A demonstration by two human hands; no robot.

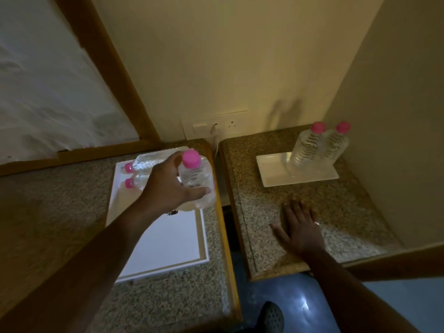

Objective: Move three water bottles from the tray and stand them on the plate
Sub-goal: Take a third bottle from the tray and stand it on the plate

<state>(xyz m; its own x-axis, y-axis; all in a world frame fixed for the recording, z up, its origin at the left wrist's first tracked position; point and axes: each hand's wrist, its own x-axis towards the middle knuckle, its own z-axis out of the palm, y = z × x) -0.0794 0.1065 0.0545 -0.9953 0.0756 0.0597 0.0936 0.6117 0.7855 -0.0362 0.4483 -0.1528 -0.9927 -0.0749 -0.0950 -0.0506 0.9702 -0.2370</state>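
Head view: left hand (168,186) grips an upright pink-capped bottle (195,181) above the tray (163,248); right hand (299,227) lies flat, open, on the tabletop (341,212); two bottles (319,145) stand on the plate (276,175).

The left hand (168,186) hides parts of two lying bottles (140,164) and the tray (168,241) behind it.

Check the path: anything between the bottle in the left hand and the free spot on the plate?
Nothing visible blocks it. The left hand holds the bottle above the tray. The plate has bare space left of two standing bottles. The right hand lies flat on the counter, nearer than the plate.
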